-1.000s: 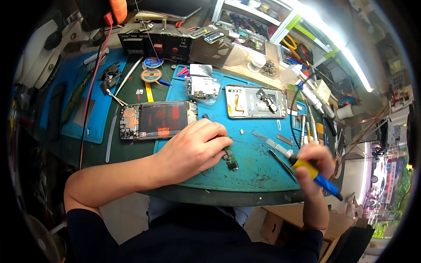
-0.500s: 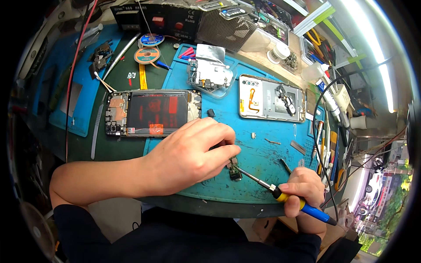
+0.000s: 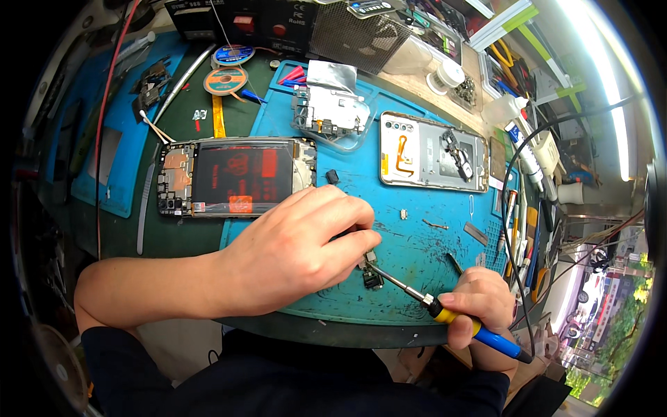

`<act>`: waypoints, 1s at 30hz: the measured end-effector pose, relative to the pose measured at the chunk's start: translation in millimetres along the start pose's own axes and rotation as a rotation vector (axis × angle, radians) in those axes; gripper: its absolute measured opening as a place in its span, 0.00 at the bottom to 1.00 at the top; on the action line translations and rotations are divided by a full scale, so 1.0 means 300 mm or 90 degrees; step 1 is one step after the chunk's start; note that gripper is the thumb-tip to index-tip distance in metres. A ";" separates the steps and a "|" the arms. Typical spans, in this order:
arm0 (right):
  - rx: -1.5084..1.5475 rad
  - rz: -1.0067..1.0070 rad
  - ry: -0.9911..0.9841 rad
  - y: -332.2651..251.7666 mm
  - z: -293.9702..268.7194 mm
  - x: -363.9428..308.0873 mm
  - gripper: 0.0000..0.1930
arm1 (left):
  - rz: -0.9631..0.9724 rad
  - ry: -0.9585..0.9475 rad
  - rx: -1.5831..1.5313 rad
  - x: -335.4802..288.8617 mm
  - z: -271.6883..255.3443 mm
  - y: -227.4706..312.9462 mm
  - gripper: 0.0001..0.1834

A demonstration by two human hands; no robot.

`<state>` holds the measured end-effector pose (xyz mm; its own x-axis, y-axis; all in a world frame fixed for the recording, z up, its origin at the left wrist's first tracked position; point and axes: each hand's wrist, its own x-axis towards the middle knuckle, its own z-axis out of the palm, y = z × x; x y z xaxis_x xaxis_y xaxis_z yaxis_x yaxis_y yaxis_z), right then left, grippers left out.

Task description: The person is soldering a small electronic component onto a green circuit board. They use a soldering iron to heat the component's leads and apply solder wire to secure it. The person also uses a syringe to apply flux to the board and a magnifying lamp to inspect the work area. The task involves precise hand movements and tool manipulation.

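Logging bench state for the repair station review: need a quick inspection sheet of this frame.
Surface: blue work mat on a dark bench, scuffed.
Job's things: small dark component on the mat; soldering iron, yellow and blue handle, tip at the component.
Clutter: opened phone, silver phone back shell, clear tray of parts, solder wick spools, loose screws and tools at the mat's right edge.
Grippers: left hand pressing beside the component; right hand gripping the iron.
Cables: red wire at left; black cable at right.
Surroundings: shelves of tools, bright strip light.
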<state>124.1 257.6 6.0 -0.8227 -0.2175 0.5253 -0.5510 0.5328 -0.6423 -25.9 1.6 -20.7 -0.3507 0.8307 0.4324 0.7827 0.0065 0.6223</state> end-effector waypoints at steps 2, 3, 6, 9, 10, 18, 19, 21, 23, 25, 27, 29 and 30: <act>-0.003 -0.003 -0.007 -0.001 -0.002 0.001 0.09 | 0.000 -0.002 -0.003 0.001 0.001 -0.001 0.21; -0.004 -0.004 -0.010 -0.002 -0.003 0.002 0.10 | 0.000 -0.001 -0.003 0.001 0.001 -0.001 0.21; -0.006 -0.007 -0.013 -0.002 -0.004 0.002 0.10 | -0.001 0.001 -0.003 0.000 0.003 0.000 0.21; -0.008 -0.011 -0.015 -0.003 -0.002 0.003 0.10 | 0.000 0.003 -0.003 -0.001 0.004 -0.001 0.21; -0.007 -0.014 -0.013 -0.002 -0.001 0.003 0.10 | 0.000 0.002 -0.003 -0.001 0.004 -0.001 0.22; -0.009 -0.019 -0.013 -0.007 0.002 0.005 0.10 | 0.002 0.002 0.000 0.000 0.003 -0.001 0.22; -0.009 -0.018 -0.014 -0.007 0.002 0.005 0.10 | 0.001 0.003 0.001 0.000 0.004 -0.001 0.21; -0.011 -0.016 -0.016 -0.010 0.001 0.005 0.10 | 0.001 0.001 0.003 0.000 0.004 -0.001 0.22; -0.014 -0.016 -0.018 -0.012 0.001 0.007 0.10 | 0.002 -0.006 0.007 0.000 0.002 -0.001 0.23; -0.016 -0.017 -0.021 -0.014 0.000 0.009 0.10 | 0.000 0.001 0.009 0.001 0.005 0.000 0.25; -0.019 -0.021 -0.025 -0.014 0.000 0.009 0.10 | -0.004 0.004 0.005 0.003 0.006 0.002 0.28; -0.018 -0.023 -0.023 -0.012 -0.001 0.008 0.10 | -0.011 0.004 -0.006 0.005 0.003 0.004 0.30; -0.018 -0.024 -0.022 -0.012 -0.001 0.007 0.11 | -0.008 0.002 -0.006 0.005 0.002 0.004 0.31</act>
<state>124.5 255.4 9.5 -0.8062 -0.2653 0.5289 -0.5776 0.5467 -0.6062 -25.2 3.3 -19.8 -0.3623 0.8286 0.4268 0.7733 0.0116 0.6340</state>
